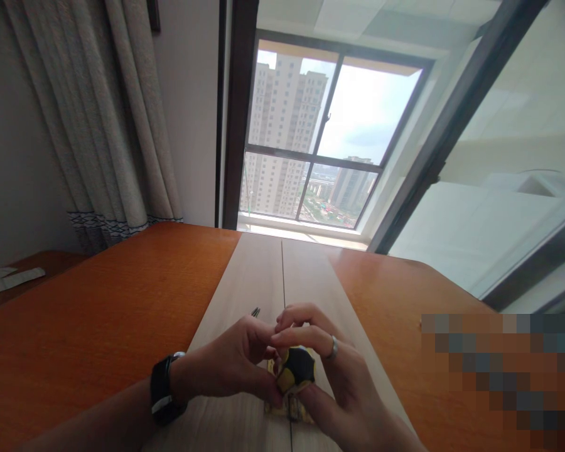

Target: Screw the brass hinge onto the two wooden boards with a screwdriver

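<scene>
My left hand (230,364) and my right hand (343,370) meet over the middle of a pale wood-grain board. Between them they grip a small rounded black-and-yellow object (299,366), its dark face turned up toward me; its exact kind is unclear. Left thumb and fingers press on its left side, while the right thumb holds it from below and the right fingers arch over the top. Beneath it, a yellowish patterned piece (302,411) lies on the board, mostly hidden. Past my left hand, thin dark prongs (255,312) stick out; what they belong to is covered.
Two pale panels (258,270) with a dark seam run lengthwise over the orange-brown wooden table (122,314). Ahead stands a window (339,113), with a curtain (108,113) to its left. White strips (9,280) lie at far left. A blurred-out patch covers the lower right.
</scene>
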Demonstrator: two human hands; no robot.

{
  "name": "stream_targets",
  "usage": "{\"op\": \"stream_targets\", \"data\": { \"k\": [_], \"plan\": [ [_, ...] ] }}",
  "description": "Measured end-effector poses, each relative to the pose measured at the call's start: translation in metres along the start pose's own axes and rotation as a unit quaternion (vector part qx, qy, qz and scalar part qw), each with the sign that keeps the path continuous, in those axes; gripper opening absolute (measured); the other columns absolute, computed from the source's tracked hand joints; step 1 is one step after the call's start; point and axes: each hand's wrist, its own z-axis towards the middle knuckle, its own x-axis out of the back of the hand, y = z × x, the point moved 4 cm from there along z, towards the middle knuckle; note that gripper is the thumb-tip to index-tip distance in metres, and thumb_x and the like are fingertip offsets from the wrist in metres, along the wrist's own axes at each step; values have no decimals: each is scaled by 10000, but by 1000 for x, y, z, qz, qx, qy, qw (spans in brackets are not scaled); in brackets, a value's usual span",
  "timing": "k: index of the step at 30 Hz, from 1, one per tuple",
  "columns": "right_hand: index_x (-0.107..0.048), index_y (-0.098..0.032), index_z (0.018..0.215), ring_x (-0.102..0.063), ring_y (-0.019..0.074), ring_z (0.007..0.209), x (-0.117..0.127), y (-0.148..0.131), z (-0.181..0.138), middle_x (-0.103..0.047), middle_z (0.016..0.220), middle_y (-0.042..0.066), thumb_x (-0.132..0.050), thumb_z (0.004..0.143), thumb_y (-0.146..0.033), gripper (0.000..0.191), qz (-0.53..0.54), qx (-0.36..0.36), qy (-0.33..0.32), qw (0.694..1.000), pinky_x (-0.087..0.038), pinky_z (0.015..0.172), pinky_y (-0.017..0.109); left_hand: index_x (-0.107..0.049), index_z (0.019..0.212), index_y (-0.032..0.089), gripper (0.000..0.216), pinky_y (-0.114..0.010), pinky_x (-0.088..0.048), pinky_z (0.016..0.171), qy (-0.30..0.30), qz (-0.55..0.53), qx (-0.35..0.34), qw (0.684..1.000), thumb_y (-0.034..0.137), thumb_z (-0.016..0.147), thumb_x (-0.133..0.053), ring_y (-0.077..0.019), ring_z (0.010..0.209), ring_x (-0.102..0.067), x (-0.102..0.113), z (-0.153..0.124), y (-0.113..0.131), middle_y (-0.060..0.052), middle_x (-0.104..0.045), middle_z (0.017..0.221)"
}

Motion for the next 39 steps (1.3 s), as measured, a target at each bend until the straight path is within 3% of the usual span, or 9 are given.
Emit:
{"op": "stream_targets", "data": {
  "k": [7, 12, 17, 22, 28, 31, 35, 39],
  "plan": [
    [-698, -270, 1136, -648, 227, 1002, -3, 4, -3, -612, 1124, 81, -775, 798, -520, 427, -13, -14, -16, 1000, -543, 842, 335, -750, 817, 128, 367, -221, -466, 730, -17, -21, -19, 999, 265, 564, -977, -145, 804, -580, -1, 0, -2, 6, -652, 829],
    [-692, -287, 1171, -648, 228, 1032, -2, 0, 0, -618, 1131, 75, -780, 810, -481, 420, -35, -1, -7, 999, -543, 860, 335, -731, 837, 128, 406, -220, -460, 732, -12, -22, -17, 1000, 264, 550, -983, -134, 779, -567, -4, 0, -1, 9, -633, 821],
    [-682, -292, 1170, -626, 218, 1043, -1, -3, 2, -600, 1137, 66, -754, 824, -521, 421, -42, 23, 7, 999, -540, 869, 322, -704, 898, 143, 489, -263, -459, 841, -8, -18, -58, 998, 267, 524, -994, -137, 817, -546, -8, 1, 3, 34, -564, 823],
    [-667, -261, 1113, -589, 227, 1098, -2, -4, 1, -602, 1141, 63, -821, 773, -456, 421, -75, 51, -7, 996, -522, 920, 329, -634, 850, 132, 509, -243, -457, 768, 5, -7, -42, 999, 288, 525, -993, -129, 796, -540, -8, 1, 0, 21, -570, 852],
    [-661, -221, 913, -572, 220, 1103, -1, -7, 1, -595, 1078, 64, -706, 888, -350, 138, -98, 62, 2, 993, -501, 913, 328, -625, 829, 143, 528, -262, -444, 757, -48, -2, 18, 999, 421, 545, -973, -152, 803, -543, -11, 0, -4, -1, -590, 839],
    [-653, -217, 902, -569, 226, 1095, -1, -8, 3, -593, 1081, 78, -598, 956, -411, 208, -93, 49, -6, 994, -490, 926, 355, -649, 828, 119, 513, -246, -397, 704, -76, 4, 40, 996, 556, 681, -875, -141, 767, -500, -7, -3, -5, -15, -569, 823],
    [-604, -212, 860, -570, 247, 1107, -1, -5, 3, -595, 1110, 93, -497, 1003, -424, 277, -81, 14, -28, 996, -463, 962, 407, -665, 842, 110, 525, -261, -394, 728, -73, 33, -2, 997, 630, 823, -727, -152, 774, -502, 0, -5, -4, -32, -568, 817],
    [-573, -214, 857, -569, 257, 1113, -1, -4, 3, -587, 1140, 105, -491, 1000, -408, 255, -61, 6, -23, 998, -469, 953, 416, -670, 816, 113, 471, -261, -411, 725, -59, 35, 12, 998, 562, 775, -806, -144, 745, -507, 1, -3, -8, -20, -572, 796]
  ]
}}
